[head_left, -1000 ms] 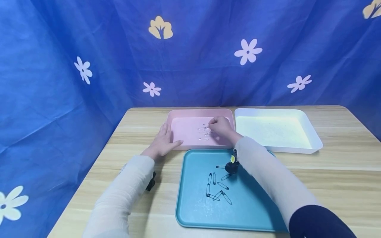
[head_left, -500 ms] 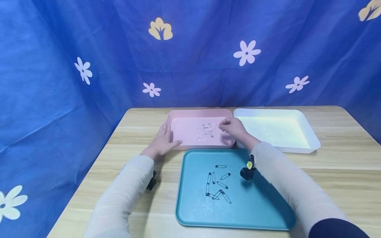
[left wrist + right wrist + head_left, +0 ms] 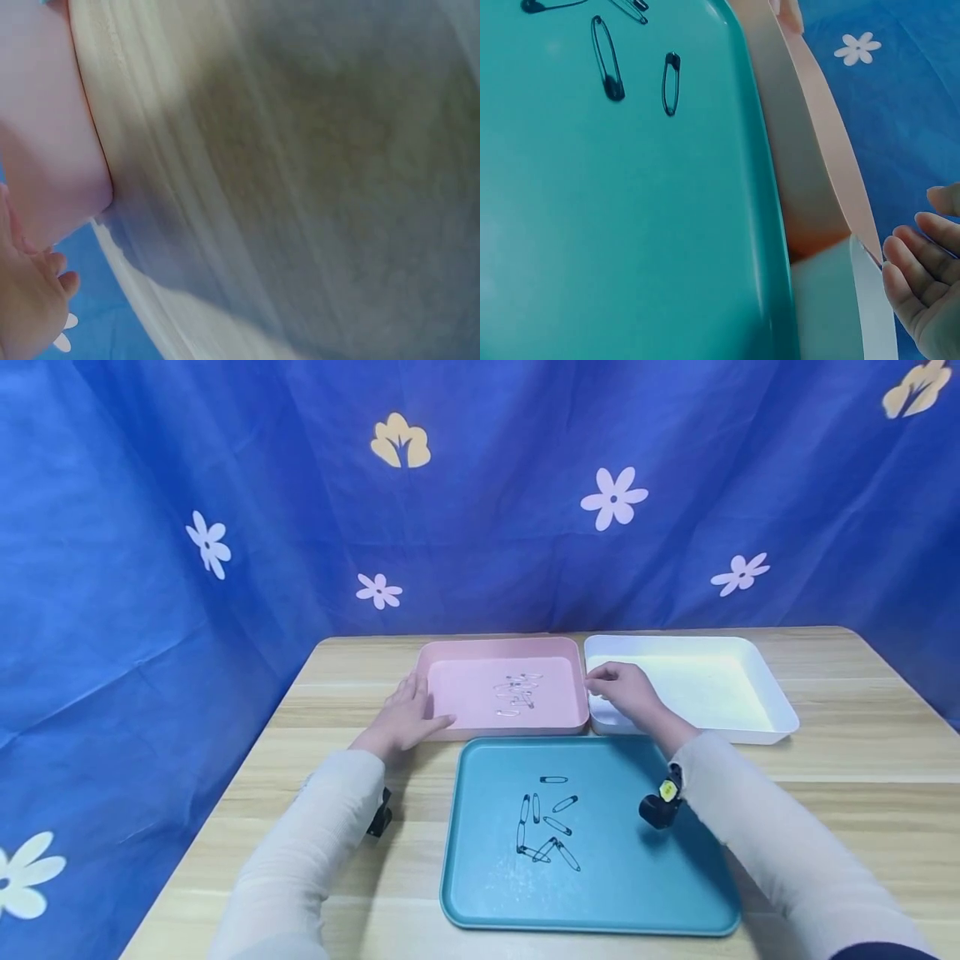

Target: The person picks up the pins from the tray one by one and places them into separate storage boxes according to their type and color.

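Observation:
My left hand rests on the left side of the pink tray, thumb along its front rim. In the left wrist view, that hand's fingers show beside the pink wall. Above the seam between the pink and white trays hovers my right hand. The right wrist view shows its fingers loosely bent and the thumb apart, with nothing visible between them. Several silver safety pins lie in the pink tray. Several black safety pins lie on the teal tray, some overlapping.
The white tray stands right of the pink one, nearly touching it. The teal tray lies in front of both on a wooden table. A blue flowered cloth hangs behind the table. Each wrist wears a small black camera.
My right hand has moved right, from over the silver safety pins in the pink tray to the white tray's left edge. My left hand stays in place.

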`<action>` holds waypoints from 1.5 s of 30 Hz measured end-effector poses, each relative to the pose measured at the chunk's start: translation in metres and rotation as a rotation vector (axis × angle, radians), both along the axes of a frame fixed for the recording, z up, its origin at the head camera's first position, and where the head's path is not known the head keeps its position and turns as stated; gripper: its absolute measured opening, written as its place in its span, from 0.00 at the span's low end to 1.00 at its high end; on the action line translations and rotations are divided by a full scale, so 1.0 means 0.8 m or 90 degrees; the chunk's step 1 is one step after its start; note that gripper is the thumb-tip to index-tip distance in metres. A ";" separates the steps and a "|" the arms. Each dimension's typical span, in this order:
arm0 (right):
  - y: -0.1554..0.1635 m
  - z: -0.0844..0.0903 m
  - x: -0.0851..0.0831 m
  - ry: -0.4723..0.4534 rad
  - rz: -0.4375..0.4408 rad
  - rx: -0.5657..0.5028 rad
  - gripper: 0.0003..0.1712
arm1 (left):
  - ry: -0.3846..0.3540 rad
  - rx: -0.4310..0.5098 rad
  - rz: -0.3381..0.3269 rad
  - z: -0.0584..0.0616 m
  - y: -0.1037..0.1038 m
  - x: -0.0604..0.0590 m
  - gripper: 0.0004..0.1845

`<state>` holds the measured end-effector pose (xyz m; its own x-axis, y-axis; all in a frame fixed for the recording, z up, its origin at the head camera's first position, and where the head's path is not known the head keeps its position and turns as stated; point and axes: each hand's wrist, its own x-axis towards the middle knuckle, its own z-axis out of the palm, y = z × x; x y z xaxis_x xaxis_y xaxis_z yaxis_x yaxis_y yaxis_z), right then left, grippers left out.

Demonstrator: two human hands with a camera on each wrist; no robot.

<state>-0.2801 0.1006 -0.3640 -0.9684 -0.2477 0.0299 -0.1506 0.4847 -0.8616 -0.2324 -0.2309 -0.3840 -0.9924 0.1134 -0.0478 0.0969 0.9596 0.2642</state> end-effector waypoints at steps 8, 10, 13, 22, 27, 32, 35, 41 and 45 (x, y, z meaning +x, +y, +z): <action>0.031 0.001 0.008 0.017 -0.003 0.023 0.17 | 0.018 -0.020 -0.013 0.002 0.002 0.003 0.43; 0.041 -0.001 0.010 0.025 -0.006 0.033 0.18 | 0.030 -0.025 -0.021 0.003 0.003 0.004 0.41; 0.057 -0.002 0.015 0.035 -0.008 0.054 0.20 | 0.051 -0.027 -0.025 0.005 0.007 0.005 0.40; 0.104 -0.005 0.026 0.051 -0.013 0.077 0.27 | 0.098 0.020 -0.061 0.020 0.017 0.015 0.37; 0.126 -0.007 0.030 0.073 -0.031 0.096 0.27 | 0.131 0.074 -0.097 0.024 0.026 0.021 0.34; 0.146 -0.009 0.036 0.076 -0.036 0.110 0.28 | 0.149 0.109 -0.120 0.024 0.037 0.027 0.29; 0.155 -0.007 0.040 0.073 -0.036 0.123 0.30 | 0.154 0.130 -0.137 0.024 0.045 0.030 0.27; 0.173 -0.010 0.044 0.099 -0.040 0.177 0.33 | 0.170 0.185 -0.154 0.023 0.059 0.039 0.23; 0.183 -0.014 0.043 0.113 -0.051 0.202 0.36 | 0.172 0.227 -0.167 0.024 0.067 0.043 0.19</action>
<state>-0.2455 0.2473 -0.3755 -0.9716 -0.1953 0.1337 -0.2354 0.7396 -0.6306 -0.1976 -0.1773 -0.3648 -0.8997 0.3228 0.2940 0.4328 0.7482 0.5028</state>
